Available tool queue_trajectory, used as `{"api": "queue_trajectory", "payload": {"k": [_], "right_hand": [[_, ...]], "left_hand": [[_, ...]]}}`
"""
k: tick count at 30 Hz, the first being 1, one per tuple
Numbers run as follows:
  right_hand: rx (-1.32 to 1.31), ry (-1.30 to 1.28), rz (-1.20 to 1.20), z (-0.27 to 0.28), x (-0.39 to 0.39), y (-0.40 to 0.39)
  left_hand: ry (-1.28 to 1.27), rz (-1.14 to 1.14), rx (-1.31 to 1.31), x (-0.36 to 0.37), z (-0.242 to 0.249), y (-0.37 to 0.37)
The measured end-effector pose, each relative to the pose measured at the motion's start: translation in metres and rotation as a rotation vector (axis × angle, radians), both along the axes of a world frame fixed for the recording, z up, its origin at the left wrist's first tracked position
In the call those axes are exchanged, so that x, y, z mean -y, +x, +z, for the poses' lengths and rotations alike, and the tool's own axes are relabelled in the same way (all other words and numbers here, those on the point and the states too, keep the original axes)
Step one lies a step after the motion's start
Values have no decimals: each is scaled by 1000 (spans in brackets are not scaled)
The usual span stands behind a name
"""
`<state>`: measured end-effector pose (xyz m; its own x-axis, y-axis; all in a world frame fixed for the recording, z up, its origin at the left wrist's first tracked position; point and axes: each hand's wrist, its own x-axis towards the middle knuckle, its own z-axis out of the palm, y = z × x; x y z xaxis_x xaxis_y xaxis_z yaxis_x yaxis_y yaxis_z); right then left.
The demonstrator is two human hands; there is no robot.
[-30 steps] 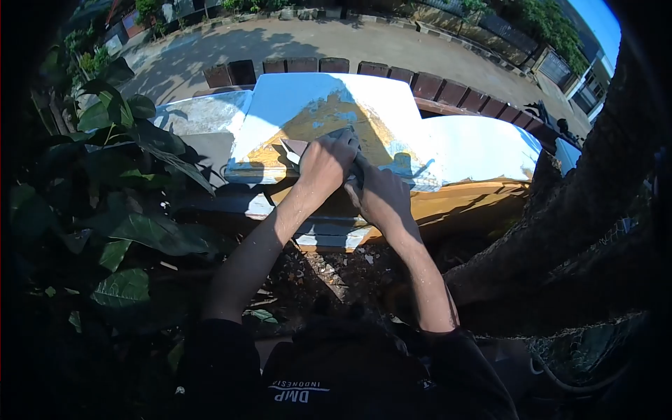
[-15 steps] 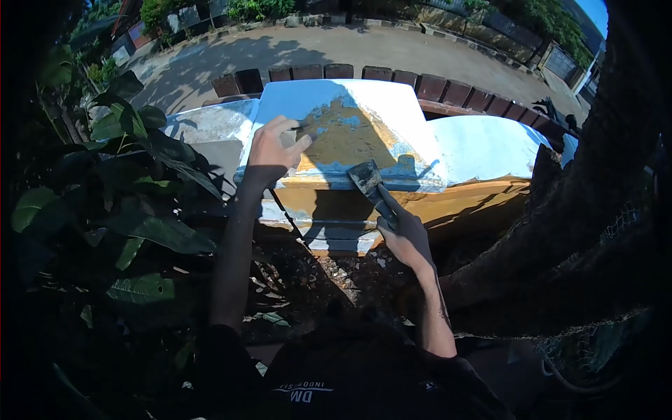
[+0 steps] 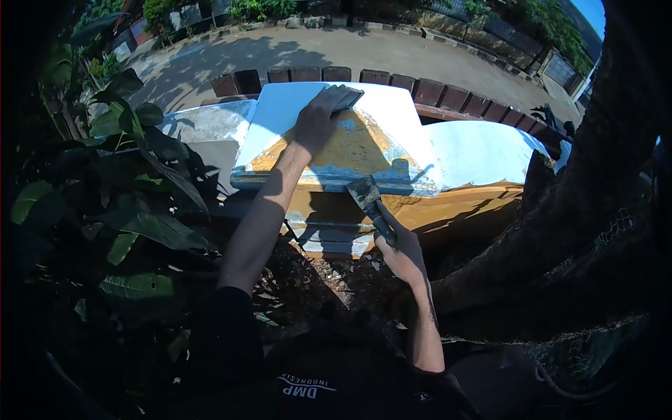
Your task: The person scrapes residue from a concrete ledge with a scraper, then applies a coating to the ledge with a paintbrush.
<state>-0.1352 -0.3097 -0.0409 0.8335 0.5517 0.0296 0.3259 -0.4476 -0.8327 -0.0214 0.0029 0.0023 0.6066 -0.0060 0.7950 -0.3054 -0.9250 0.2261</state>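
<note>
A white-painted slab (image 3: pixel 392 115) tops a low wall pillar, with a wide patch scraped down to yellow-brown in its middle. My left hand (image 3: pixel 318 120) reaches to the slab's far part and presses a dark flat piece (image 3: pixel 346 98), likely sandpaper, against the paint. My right hand (image 3: pixel 397 246) hangs lower, below the slab's near edge, gripping the dark handle of a metal scraper (image 3: pixel 365 192) whose blade points up toward that edge.
A big tree trunk (image 3: pixel 588 210) rises close on the right. Large green leaves (image 3: pixel 133 175) crowd the left. More white-topped wall sections (image 3: pixel 483 150) run to both sides, with a brick edging (image 3: pixel 448 91) and a paved road beyond. Paint chips litter the soil below.
My left hand moved from the slab's near left corner to its far middle, now pressing the dark piece there. My right hand with the scraper dropped slightly and stayed below the edge.
</note>
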Motion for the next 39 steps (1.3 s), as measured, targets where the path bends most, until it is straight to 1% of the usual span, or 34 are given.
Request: {"api": "queue_trajectory", "payload": {"k": [2, 3, 5, 8, 10, 12, 13, 14, 16, 17, 19, 21, 22, 23, 24, 26, 27, 28, 30, 31, 32, 33, 34, 36, 38, 39], "right_hand": [[-24, -8, -9, 3, -2, 3], [-46, -26, 0, 2, 0, -1], [-33, -13, 5, -1, -1, -3], [5, 5, 16, -4, -1, -1], [21, 10, 34, -9, 2, 0], [15, 20, 36, -7, 1, 1], [12, 21, 38, -6, 0, 1], [2, -5, 39, -6, -1, 0], [-11, -60, 41, -3, -2, 1], [-4, -57, 41, -3, -1, 0], [19, -46, 37, -3, 3, -4], [-59, 5, 50, -3, 21, -9], [-105, 26, 55, 0, 31, -13], [-226, 62, 22, 15, 38, -18], [-201, 130, -4, 13, 47, -14], [-166, 227, -75, 9, 58, -10], [-149, 257, -118, 9, 58, -10], [-132, 286, -161, 9, 57, -10], [-112, 301, -185, 4, 48, -6], [-115, 315, -192, 7, 42, -7], [-113, 339, -182, 10, 38, -8], [-117, 366, -179, 9, 34, -10], [-129, 381, -176, 7, 35, -14], [-102, 359, -193, 0, 33, -15], [-79, 370, -201, -3, 31, -15], [-29, 372, -181, -10, 29, -14]], "left_hand": [[-23, -4, -117, -2, -2, -6], [-43, -27, -274, 4, -2, -15], [-82, -61, -556, 14, 13, -30], [86, -330, -746, 29, 4, -77], [153, -180, -686, 33, -4, -95], [31, -147, -612, 19, 12, -98], [-120, -27, -517, 6, 28, -90], [-56, -95, -215, -5, 44, -86], [277, 9, -52, -25, 37, -69], [265, -4, -49, -21, 20, -69], [247, -31, -34, 11, -5, -84], [295, 43, -996, 35, -10, -107], [242, -121, -1064, 43, -8, -121], [226, -157, -924, 40, -12, -127], [208, -188, -785, 35, -14, -134], [20, 32, -416, 9, -6, -129], [7, -5, -5, -9, -1, -114], [-1, 175, -62, -17, -4, -112], [195, 219, -198, -15, -42, -113], [113, 89, -393, 0, -47, -123], [-53, -112, -523, 27, -45, -139], [-34, -278, -748, 49, -42, -151], [118, -372, -614, 62, -46, -159], [91, -292, -236, 54, -41, -150], [33, 81, -235, 11, -26, -142], [56, 123, -194, 7, -30, -141]]}}
